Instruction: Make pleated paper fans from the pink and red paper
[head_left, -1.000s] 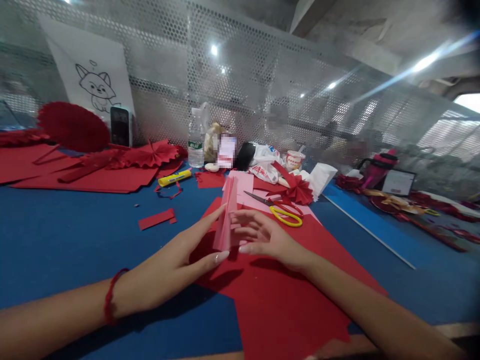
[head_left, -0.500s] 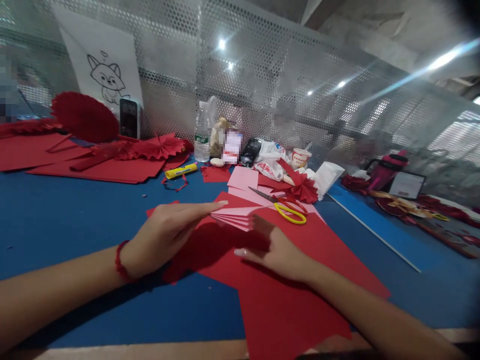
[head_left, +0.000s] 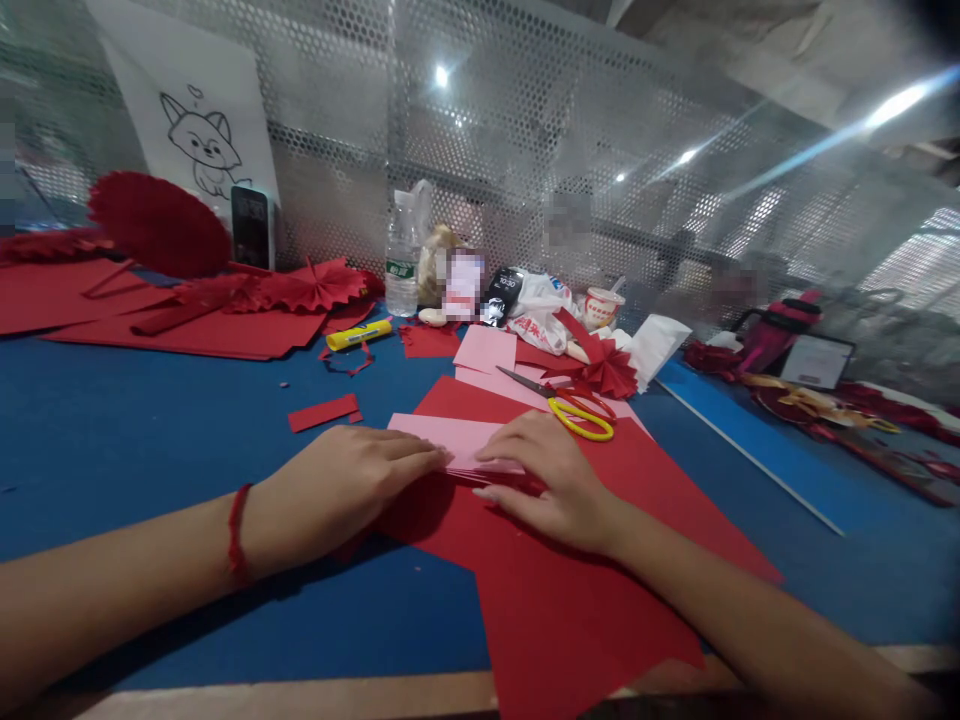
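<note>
A pink folded paper (head_left: 424, 430) with stacked pleats lies over red paper sheets (head_left: 592, 560) in front of me. My left hand (head_left: 349, 480), with a red cord bracelet at the wrist, presses its fingertips on the near edge of the pink paper, the thumb hidden. My right hand (head_left: 551, 480) pinches the paper's right end, fingers on top and thumb at the near, pleated edge. Just beyond my right hand rest scissors (head_left: 581, 420) with yellow and red handles. A small red paper strip (head_left: 324, 413) lies left of the pink paper.
On the blue table stand a yellow glue stick (head_left: 358, 334), a water bottle (head_left: 402, 265), a phone (head_left: 502, 297) and a cup (head_left: 602, 307). Red paper fans (head_left: 161, 225) are at the left. A blue board (head_left: 750, 455) lies right, before a perforated metal screen (head_left: 330, 130).
The pink pleats, fanned and raised on edge before, now lie flatter with a broad pink face up. My left fingers came down onto them, and my right fingers moved on top.
</note>
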